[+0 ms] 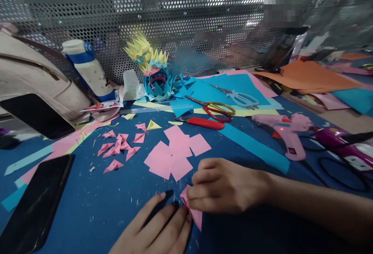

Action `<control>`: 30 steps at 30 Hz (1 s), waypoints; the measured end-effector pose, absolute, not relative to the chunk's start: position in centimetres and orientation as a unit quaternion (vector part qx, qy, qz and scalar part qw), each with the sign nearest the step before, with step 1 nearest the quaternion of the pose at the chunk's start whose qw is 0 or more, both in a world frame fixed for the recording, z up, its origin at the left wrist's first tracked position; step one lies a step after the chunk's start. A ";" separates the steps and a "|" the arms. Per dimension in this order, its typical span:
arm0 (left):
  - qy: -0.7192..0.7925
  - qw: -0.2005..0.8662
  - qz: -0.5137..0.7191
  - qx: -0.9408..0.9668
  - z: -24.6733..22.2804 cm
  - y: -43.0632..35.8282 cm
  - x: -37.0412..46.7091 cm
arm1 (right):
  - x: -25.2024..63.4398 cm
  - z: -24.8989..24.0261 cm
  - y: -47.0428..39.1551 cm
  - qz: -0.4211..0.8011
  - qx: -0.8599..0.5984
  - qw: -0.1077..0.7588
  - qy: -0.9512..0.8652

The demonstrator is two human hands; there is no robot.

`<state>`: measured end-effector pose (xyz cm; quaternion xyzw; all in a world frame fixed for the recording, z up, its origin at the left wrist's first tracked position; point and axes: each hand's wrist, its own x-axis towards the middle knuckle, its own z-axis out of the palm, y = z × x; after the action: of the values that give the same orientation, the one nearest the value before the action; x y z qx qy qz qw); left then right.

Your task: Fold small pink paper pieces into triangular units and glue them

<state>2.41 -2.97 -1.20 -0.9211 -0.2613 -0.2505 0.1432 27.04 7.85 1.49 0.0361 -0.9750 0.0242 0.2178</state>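
Observation:
A partly folded piece of pink paper (196, 216) lies on the blue tabletop near the front edge of the view. My right hand (227, 186) presses it down, its fingers curled and closed on the upper part. From the lower left, my left hand (159, 226) reaches in with fingers stretched out flat, the fingertips at the paper's left edge. Just beyond the hands lies a loose spread of pink paper squares (179, 145). Several small folded pink triangles (119, 143) are scattered to its left, beside a yellow one (153, 125).
Two phones (37, 207), a white bag (32, 71) and a bottle (90, 69) occupy the left. A folded-paper model (159, 84) stands at the back. Scissors (215, 108), a red-handled cutter (204, 123), pliers (241, 98) and a pink glue gun (287, 129) with cords lie right.

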 end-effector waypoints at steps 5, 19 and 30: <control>-0.260 0.143 -0.248 -0.922 -1.2 -2.9 2.2 | 26.9 1.6 7.7 0.022 0.025 0.219 -0.975; -0.276 0.135 -0.251 -0.918 -1.5 -2.9 2.3 | 26.9 1.5 7.7 0.059 0.008 0.227 -0.972; -0.272 0.123 -0.228 -0.927 -1.3 -2.5 2.3 | 27.1 1.7 9.4 0.225 0.000 0.167 -0.960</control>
<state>2.29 -2.47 -1.33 -0.9267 -0.2724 -0.2276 0.1234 27.13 9.43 1.69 -0.0001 -0.9599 0.2249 0.1674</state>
